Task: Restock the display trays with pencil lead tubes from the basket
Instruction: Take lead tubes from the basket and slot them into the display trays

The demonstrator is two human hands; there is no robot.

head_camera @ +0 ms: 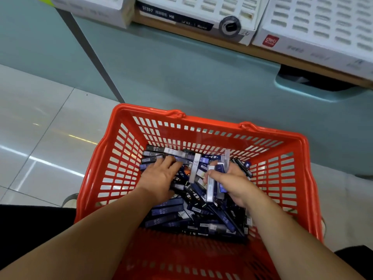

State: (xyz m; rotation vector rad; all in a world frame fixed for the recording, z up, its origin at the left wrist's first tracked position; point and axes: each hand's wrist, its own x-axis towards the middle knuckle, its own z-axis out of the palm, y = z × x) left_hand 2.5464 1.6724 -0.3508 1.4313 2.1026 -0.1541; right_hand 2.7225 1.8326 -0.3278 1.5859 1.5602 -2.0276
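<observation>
While you're digging in the red basket (203, 118), square up what you've got. Your right hand (234, 183) has its fingers curled round a small bundle of lead tubes (210, 188). Your left hand (161, 176) lies spread on the loose pile (177, 216). I'd line up the ends before lifting to the white trays (323, 23), far right on the shelf.

Open above, the basket (181, 251) hems the heaped lead tubes (171, 209) with 4 mesh walls.
</observation>
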